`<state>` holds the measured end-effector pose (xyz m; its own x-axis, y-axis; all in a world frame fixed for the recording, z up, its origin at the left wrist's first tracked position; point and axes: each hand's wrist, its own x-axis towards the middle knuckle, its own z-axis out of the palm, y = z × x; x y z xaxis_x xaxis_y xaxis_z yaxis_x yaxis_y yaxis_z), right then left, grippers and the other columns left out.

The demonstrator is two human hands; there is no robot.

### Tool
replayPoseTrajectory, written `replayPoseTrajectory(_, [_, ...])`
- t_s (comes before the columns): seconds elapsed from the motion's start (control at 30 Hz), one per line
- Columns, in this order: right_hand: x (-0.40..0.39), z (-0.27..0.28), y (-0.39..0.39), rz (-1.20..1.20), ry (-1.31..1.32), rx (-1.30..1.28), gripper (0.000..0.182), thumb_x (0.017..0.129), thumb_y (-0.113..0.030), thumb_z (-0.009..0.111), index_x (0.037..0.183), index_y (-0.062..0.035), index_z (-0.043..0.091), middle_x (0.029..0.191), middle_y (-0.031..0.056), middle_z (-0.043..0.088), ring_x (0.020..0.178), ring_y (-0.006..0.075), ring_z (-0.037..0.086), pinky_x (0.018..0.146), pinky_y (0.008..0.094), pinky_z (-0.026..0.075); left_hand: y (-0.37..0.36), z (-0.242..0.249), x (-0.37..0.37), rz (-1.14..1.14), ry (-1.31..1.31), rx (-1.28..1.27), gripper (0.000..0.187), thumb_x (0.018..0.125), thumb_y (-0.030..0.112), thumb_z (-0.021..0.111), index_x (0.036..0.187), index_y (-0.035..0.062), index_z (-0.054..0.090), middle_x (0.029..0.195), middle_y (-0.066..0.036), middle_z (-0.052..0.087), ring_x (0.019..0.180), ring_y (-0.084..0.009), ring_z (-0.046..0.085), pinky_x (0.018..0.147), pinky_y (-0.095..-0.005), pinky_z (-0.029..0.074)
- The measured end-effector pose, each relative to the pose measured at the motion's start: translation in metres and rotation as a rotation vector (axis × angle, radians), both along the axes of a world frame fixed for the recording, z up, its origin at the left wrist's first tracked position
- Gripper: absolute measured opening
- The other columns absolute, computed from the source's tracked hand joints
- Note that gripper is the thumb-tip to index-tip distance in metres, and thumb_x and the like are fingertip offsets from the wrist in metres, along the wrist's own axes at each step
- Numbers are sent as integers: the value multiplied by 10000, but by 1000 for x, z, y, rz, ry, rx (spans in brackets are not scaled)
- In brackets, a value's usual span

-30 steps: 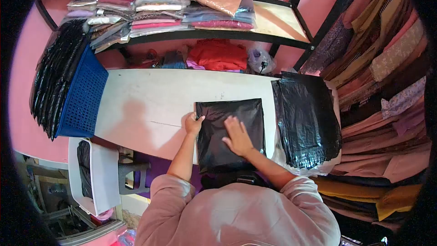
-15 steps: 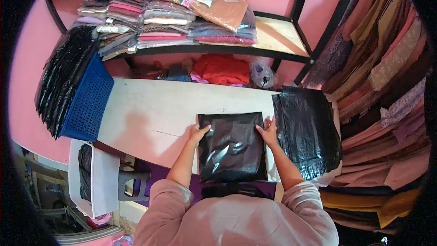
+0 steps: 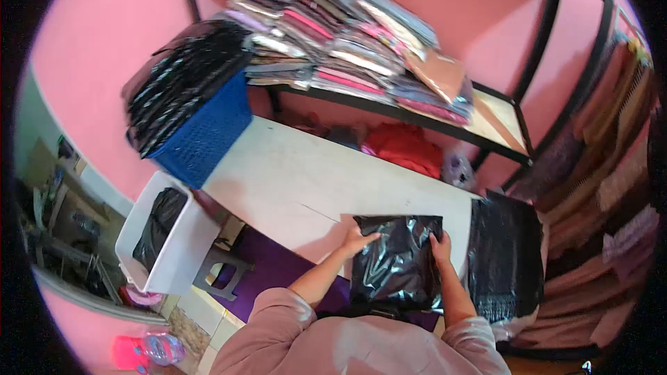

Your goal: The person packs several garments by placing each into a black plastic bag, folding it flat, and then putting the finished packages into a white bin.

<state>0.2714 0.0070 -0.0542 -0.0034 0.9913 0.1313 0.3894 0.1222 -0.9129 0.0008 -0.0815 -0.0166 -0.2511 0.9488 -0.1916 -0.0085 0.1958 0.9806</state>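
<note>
A shiny black plastic package (image 3: 396, 264) is held between my two hands at the front edge of the white table (image 3: 313, 167). My left hand (image 3: 361, 237) grips its upper left side, the thumb on top. On the upper right side, my right hand (image 3: 439, 246) pinches the edge, its fingers partly hidden. Just right of the package lies a stack of flat black plastic bags (image 3: 506, 257).
A blue basket (image 3: 208, 128) full of black packages stands at the table's left end. Below it is a white bin (image 3: 163, 229) beside a grey stool (image 3: 226, 274). Behind, a shelf (image 3: 497, 125) bears plastic-wrapped clothes (image 3: 333, 35). Garments (image 3: 590, 215) hang at the right.
The view has turned toward the left, so most things appear shifted right and tilted. The package remains between both hands, and its surface looks more creased.
</note>
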Motion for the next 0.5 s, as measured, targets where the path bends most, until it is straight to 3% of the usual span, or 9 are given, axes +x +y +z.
replayPoseTrajectory(0.03, [-4,-9,-6,-74,-276,185,427,705,-163,668,1057,16,506,956,131,557,923,263,512,797,361,410,-7,2,-6,-12,24,32,379,680,272,728,924,6,615,866,-40,629,777,-131,572,722,-290,461])
replayPoseTrajectory(0.1, [-11,4,-47,-178,-382,204,584,631,-139,708,1120,42,445,1083,202,482,1058,345,419,891,392,340,-19,12,-20,-22,53,142,363,696,260,712,940,9,616,879,-30,636,781,-122,575,724,-290,461])
replayPoseTrajectory(0.17, [-21,-1,-99,-313,-217,321,747,585,-53,726,1211,55,334,1128,188,449,1091,315,394,897,384,406,-33,23,-35,72,167,126,317,705,232,691,919,8,623,850,-80,652,763,-133,602,702,-284,468])
replayPoseTrajectory(0.23, [-35,-7,-153,-649,-479,193,762,584,-13,722,1218,36,303,1152,180,423,1069,301,419,900,374,422,-42,19,-54,118,135,135,308,696,244,695,888,13,627,817,-91,653,735,-144,610,680,-293,473])
replayPoseTrajectory(0.27, [-42,-9,-162,-642,-480,196,762,584,-13,722,1218,36,303,1152,180,423,1069,301,419,900,374,422,-47,22,-62,125,134,135,308,696,244,695,888,13,627,817,-91,653,735,-144,610,680,-293,473])
replayPoseTrajectory(0.33, [-54,-7,-185,-783,279,-611,693,599,4,719,1184,8,347,1106,156,461,998,301,475,850,401,444,-59,23,-78,181,186,93,304,684,268,704,804,1,621,739,-80,648,663,-148,604,625,-305,472])
replayPoseTrajectory(0.37, [-62,-7,-191,-785,270,-617,693,599,4,719,1184,8,347,1106,156,461,998,301,475,850,401,444,-61,17,-85,240,188,164,305,672,283,715,684,5,591,627,-58,609,560,-137,560,546,-316,448])
replayPoseTrajectory(0.43, [-88,6,-193,-326,902,-982,496,677,-28,668,1114,-10,433,1034,110,541,916,298,536,804,449,447,-73,21,-94,287,116,185,318,668,282,720,599,21,551,551,-29,547,495,-117,494,489,-317,410])
replayPoseTrajectory(0.5, [-113,8,-198,-226,1016,-1015,436,708,-32,633,1106,-13,454,1043,111,545,937,294,534,820,447,441,-80,21,-107,315,45,112,306,668,255,725,552,52,527,539,-2,523,490,-85,462,470,-299,385])
